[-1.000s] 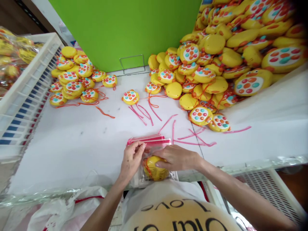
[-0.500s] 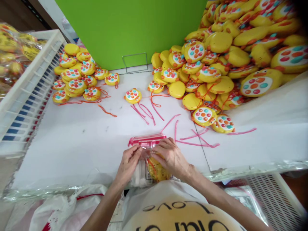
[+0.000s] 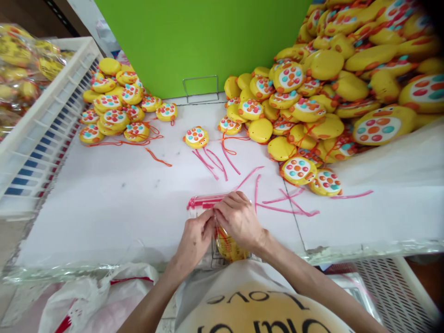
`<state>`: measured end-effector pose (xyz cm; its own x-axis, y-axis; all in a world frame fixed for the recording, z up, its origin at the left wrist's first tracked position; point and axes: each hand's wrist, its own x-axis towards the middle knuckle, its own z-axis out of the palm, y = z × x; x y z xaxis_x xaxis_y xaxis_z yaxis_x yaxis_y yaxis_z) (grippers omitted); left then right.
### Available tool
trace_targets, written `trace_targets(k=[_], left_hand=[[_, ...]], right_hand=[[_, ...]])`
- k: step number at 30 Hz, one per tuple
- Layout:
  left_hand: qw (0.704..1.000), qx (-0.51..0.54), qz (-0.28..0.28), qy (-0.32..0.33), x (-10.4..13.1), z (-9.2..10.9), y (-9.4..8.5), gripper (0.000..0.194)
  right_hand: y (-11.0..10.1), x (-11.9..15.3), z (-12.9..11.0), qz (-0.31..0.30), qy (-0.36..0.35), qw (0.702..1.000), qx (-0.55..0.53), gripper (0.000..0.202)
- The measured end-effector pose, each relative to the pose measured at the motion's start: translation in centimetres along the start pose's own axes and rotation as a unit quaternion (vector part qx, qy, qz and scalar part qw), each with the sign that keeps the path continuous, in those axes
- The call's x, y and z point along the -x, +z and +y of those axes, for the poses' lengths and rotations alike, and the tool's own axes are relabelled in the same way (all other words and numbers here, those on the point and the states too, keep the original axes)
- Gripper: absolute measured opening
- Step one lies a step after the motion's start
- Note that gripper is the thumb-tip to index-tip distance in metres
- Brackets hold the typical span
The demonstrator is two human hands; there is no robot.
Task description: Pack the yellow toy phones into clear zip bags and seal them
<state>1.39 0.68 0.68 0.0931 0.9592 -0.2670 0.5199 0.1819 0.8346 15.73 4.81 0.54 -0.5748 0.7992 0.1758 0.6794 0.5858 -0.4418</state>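
Note:
Close to the table's front edge, my left hand (image 3: 196, 236) and my right hand (image 3: 239, 219) meet, fingers pinched at the top of a clear plastic bag (image 3: 231, 247). Through the film shows a yellow toy with an orange cord. My right hand covers part of the bag's mouth, so its exact shape is hidden. Just beyond my fingers lies a stack of clear bags with pink-red top edges (image 3: 203, 202). Part of a thin wire frame (image 3: 212, 254) shows beneath the bagged toy.
A large heap of yellow duck-like toys (image 3: 326, 64) fills the right; a smaller pile (image 3: 113, 104) sits left. One toy (image 3: 196, 137) lies mid-table among pink strips (image 3: 222, 166). A green panel (image 3: 201, 41) stands behind. A white crate (image 3: 58, 101) holds bagged toys at left.
My hands have come together, and the bag's top, earlier stretched between them, is now gathered at my fingertips. My right hand now covers more of the pink edges. The view has shifted slightly.

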Motion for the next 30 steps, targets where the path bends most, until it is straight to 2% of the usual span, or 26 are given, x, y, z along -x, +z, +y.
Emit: trace_targets(k=[4,7,9,11,14,16,18,19,21,23,24,26,28,30], left_hand=[[0.999,0.045,0.004,-0.001,0.2,-1.1,0.0,0.023],[0.988,0.146,-0.002,-0.052,0.1,-2.2,-0.2,0.024],[0.978,0.193,-0.004,-0.082,-0.1,-2.8,-0.4,0.023],[0.971,0.221,-0.002,-0.094,-0.2,-3.4,-0.5,0.02],[0.964,0.246,0.003,-0.098,-0.3,-3.9,-0.4,0.018],[0.961,0.257,0.01,-0.105,-0.4,-4.0,-0.4,0.018],[0.954,0.274,0.017,-0.119,-0.4,-4.0,-0.3,0.018],[0.95,0.285,0.018,-0.126,-0.4,-3.9,-0.3,0.018],[0.943,0.303,0.018,-0.132,-0.4,-3.6,-0.4,0.018],[0.942,0.311,0.013,-0.127,-0.4,-3.4,-0.4,0.018],[0.942,0.311,0.013,-0.125,-0.4,-3.2,-0.5,0.018],[0.943,0.307,0.013,-0.125,-0.3,-3.0,-0.4,0.017],[0.943,0.305,0.017,-0.13,-0.3,-2.9,-0.4,0.016],[0.943,0.305,0.017,-0.128,-0.2,-3.0,-0.3,0.016]], right_hand=[[-0.5,0.7,1.8,0.05,0.075,0.991,-0.1,0.013],[-1.7,3.2,5.9,0.117,0.193,0.964,-0.141,0.012],[-3.0,5.6,9.3,0.157,0.283,0.94,-0.103,0.017],[-4.4,8.1,12.5,0.173,0.356,0.918,-0.017,0.021],[-6.3,11.2,15.0,0.146,0.438,0.88,0.115,0.025],[-7.4,12.4,14.9,0.067,0.45,0.878,0.15,0.024],[-8.1,12.6,13.6,-0.01,0.413,0.899,0.141,0.024],[-8.4,12.4,12.7,-0.028,0.383,0.914,0.132,0.024],[-8.6,11.5,10.8,0.007,0.318,0.944,0.089,0.028],[-8.1,10.0,9.0,0.055,0.278,0.959,-0.004,0.027],[-7.6,9.1,8.3,0.057,0.27,0.959,-0.063,0.023],[-6.0,7.2,7.3,0.021,0.272,0.947,-0.172,0.017],[-4.0,5.6,6.9,-0.034,0.282,0.929,-0.237,0.017],[-2.1,4.3,7.0,-0.062,0.291,0.91,-0.289,0.02]])
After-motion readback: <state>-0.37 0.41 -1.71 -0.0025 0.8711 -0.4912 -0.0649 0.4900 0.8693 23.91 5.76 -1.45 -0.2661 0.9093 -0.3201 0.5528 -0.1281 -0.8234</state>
